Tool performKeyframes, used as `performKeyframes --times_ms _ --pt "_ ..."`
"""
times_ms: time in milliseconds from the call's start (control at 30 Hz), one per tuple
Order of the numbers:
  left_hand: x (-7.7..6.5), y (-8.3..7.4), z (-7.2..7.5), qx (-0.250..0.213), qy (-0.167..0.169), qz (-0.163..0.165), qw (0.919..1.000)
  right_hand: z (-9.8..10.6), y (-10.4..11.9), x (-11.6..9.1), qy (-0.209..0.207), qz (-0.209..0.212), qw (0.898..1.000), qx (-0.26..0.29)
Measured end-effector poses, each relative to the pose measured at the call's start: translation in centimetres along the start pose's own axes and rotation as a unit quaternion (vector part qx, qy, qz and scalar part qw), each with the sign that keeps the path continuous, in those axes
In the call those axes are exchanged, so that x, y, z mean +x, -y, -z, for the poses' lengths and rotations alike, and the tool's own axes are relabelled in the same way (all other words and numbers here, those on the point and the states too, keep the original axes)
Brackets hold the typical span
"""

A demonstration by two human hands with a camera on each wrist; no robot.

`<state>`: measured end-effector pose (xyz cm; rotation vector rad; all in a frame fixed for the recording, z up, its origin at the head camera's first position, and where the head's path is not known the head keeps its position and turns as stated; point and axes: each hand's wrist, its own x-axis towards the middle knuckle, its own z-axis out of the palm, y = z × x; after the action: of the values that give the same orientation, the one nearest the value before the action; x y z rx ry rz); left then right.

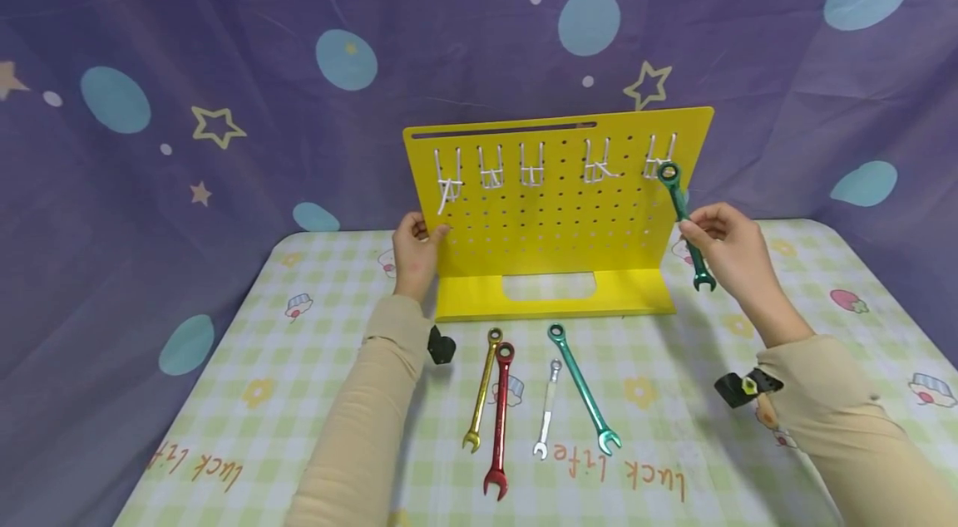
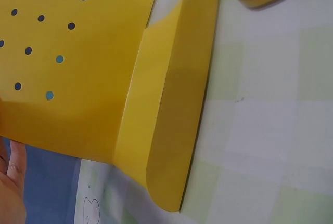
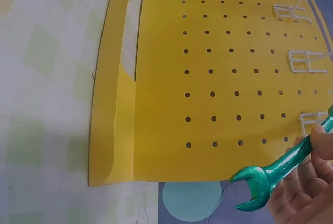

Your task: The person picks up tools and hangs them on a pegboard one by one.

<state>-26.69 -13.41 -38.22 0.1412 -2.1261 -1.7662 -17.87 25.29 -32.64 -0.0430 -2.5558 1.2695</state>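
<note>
A yellow pegboard stand [image 1: 554,236] stands upright on the table, with several white wire hooks [image 1: 532,165] along its upper part. My left hand [image 1: 416,253] grips the board's left edge, thumb on the front face. Pinched between the thumb and fingers of my right hand [image 1: 729,248] is a dark green wrench [image 1: 696,253], its ring end up beside the rightmost hook [image 1: 659,157] and its open end pointing down. Whether the ring touches that hook I cannot tell. In the right wrist view the wrench's open end [image 3: 255,185] shows near the board's side edge.
In front of the stand lie a gold wrench [image 1: 482,394], a red wrench [image 1: 501,419], a small silver wrench [image 1: 549,411] and a teal wrench [image 1: 584,386]. A checked cloth [image 1: 299,377] covers the table. Behind hangs a purple curtain [image 1: 464,12].
</note>
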Motion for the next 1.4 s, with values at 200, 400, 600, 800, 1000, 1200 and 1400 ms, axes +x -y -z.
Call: performKeyframes --times_ms 200,400,600,800,1000,1200,1400 --pt "0.1 0.0 -0.1 -0.001 -0.002 0.004 1.0 -0.5 -0.2 0.6 -0.002 0.001 1.0 0.018" --pt "0.0 -0.1 -0.1 -0.001 -0.005 0.004 1.0 -1.0 0.0 1.2 0.001 -0.008 1.0 0.025" --pt "-0.1 -0.1 0.0 0.0 -0.007 0.002 1.0 -1.4 -0.2 1.6 0.002 -0.011 1.0 0.026" --pt "-0.1 -0.1 -0.1 0.002 -0.01 0.002 0.9999 -1.6 -0.5 1.9 -0.001 -0.014 0.999 0.029" --pt "-0.1 -0.2 0.0 0.003 -0.008 0.008 0.9999 -1.9 -0.7 2.0 0.002 -0.024 0.998 0.05" --pt "0.0 -0.1 0.0 0.003 -0.008 0.009 0.9999 -2.3 -0.9 2.3 0.007 -0.037 0.997 0.066" --pt "0.0 -0.1 -0.2 0.002 -0.012 0.005 0.9999 -3.0 -1.1 2.7 0.007 -0.026 0.997 0.077"
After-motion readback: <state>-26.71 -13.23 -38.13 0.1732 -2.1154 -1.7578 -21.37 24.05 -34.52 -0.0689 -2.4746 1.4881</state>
